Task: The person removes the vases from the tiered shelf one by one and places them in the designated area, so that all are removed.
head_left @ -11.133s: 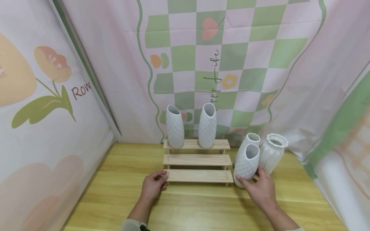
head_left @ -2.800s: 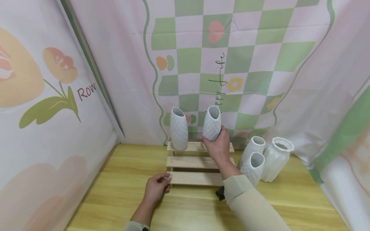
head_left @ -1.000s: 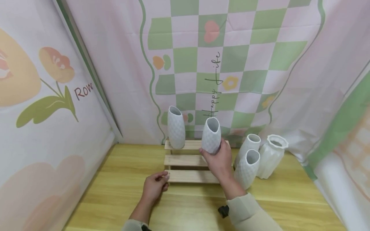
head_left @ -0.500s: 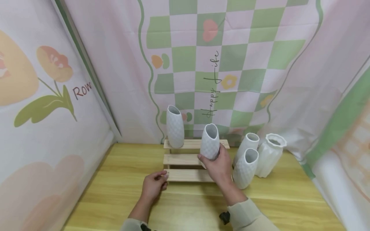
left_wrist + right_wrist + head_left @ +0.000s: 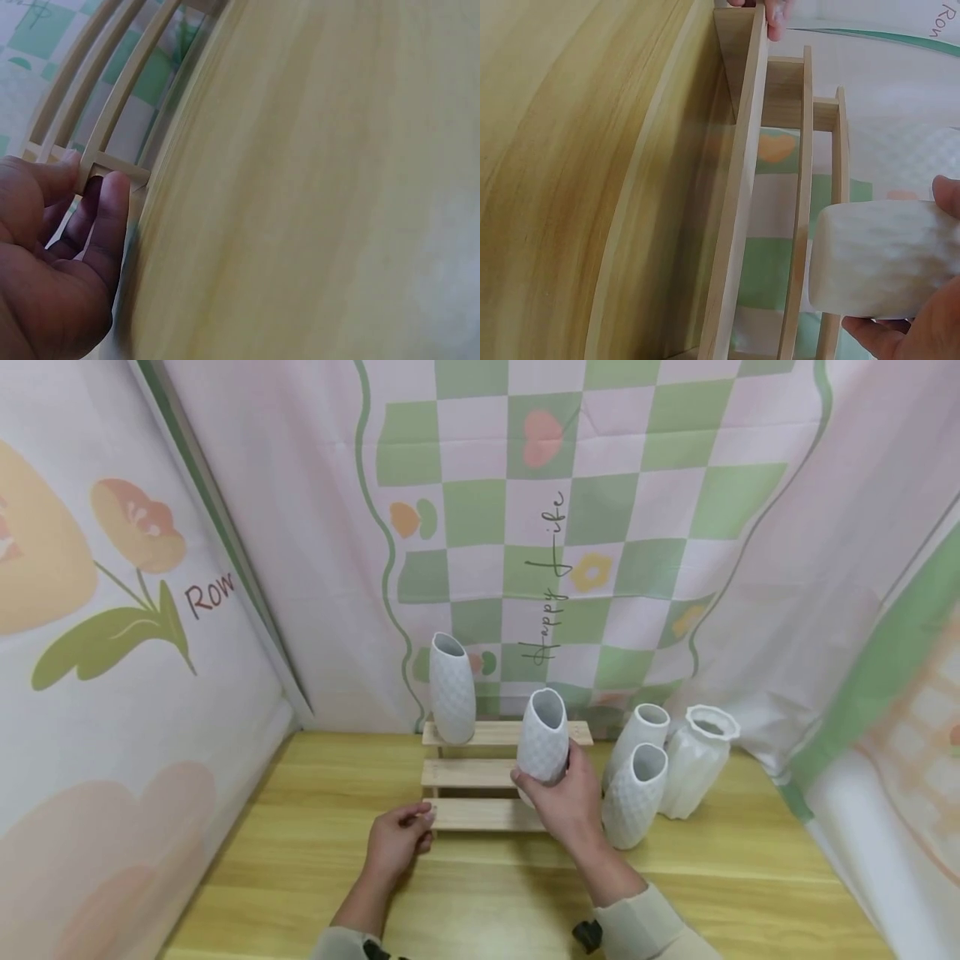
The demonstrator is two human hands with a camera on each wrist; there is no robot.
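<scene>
My right hand (image 5: pixel 567 800) grips a white textured vase (image 5: pixel 543 735) with a slanted mouth, thumb on one side and fingers on the other. The vase (image 5: pixel 885 259) is upright over the right part of the middle step of a three-tier wooden stand (image 5: pixel 468 773); its base is close to that step, and whether it touches I cannot tell. At the stand's left front corner, my left hand (image 5: pixel 397 843) pinches the end of the lowest step (image 5: pixel 88 161) between thumb and fingers. A matching vase (image 5: pixel 453 693) stands on the left of the top step.
Right of the stand, two more white textured vases (image 5: pixel 635 802) and a white ribbed vase with a wavy rim (image 5: pixel 693 768) stand close together on the wooden table (image 5: pixel 480 893). A patterned curtain (image 5: pixel 322 568) hangs right behind the stand.
My right hand has taken the second vase from the right of the top step and brought it forward and down to the middle step. The left hand has stayed at the lowest step's end.
</scene>
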